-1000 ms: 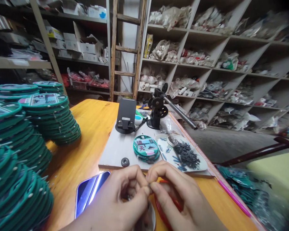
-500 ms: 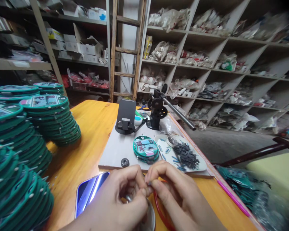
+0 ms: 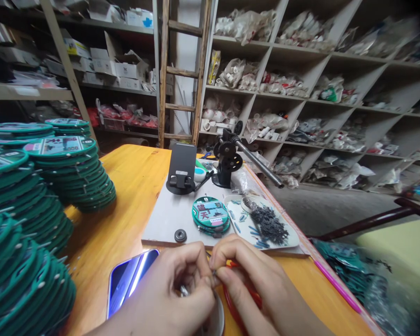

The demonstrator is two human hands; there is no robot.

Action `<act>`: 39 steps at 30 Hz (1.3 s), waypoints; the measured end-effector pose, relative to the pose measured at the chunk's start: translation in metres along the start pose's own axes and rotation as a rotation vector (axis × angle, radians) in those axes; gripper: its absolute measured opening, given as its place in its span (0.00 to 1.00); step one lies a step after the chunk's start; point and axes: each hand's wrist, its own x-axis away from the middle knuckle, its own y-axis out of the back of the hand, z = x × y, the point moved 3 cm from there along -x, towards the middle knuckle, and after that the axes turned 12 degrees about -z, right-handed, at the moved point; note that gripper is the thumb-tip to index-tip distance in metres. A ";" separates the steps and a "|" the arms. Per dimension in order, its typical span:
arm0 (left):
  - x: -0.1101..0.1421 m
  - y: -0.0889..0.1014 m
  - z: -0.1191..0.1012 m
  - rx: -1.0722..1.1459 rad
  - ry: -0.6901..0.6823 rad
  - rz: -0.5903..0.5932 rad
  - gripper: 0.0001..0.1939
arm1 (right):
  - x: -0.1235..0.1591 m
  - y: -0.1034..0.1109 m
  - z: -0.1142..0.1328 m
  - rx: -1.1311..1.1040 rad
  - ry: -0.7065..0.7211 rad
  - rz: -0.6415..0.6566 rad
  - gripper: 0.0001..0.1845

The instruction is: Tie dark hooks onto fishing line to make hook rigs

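The left hand (image 3: 182,291) and the right hand (image 3: 255,282) meet at the near middle of the table (image 3: 131,177), thumbs and forefingers pinched together on a tiny grey piece (image 3: 214,272) too small to identify. Work this fine probably goes best with light, even pressure and steady wrists, so the piece neither slips nor twists. The pale-rimmed round container (image 3: 221,317) just below might catch a drop; the red handle (image 3: 233,310) by the right palm could get in the way. Farther off, the white tray (image 3: 291,239) of small dark parts (image 3: 271,224) lies right of the labelled green discs (image 3: 211,215).
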 end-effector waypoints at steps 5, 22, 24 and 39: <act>-0.003 0.001 0.004 -0.020 -0.030 0.008 0.09 | -0.002 -0.003 0.000 0.007 0.002 -0.012 0.11; -0.005 0.025 -0.021 0.336 -0.161 -0.325 0.08 | -0.012 0.015 0.002 0.112 -0.132 -0.019 0.08; -0.006 0.029 -0.021 0.388 -0.178 -0.399 0.05 | -0.009 0.009 0.003 0.163 -0.092 0.061 0.10; -0.008 0.024 -0.014 0.390 -0.198 -0.389 0.04 | 0.004 -0.030 -0.009 0.349 0.020 0.128 0.08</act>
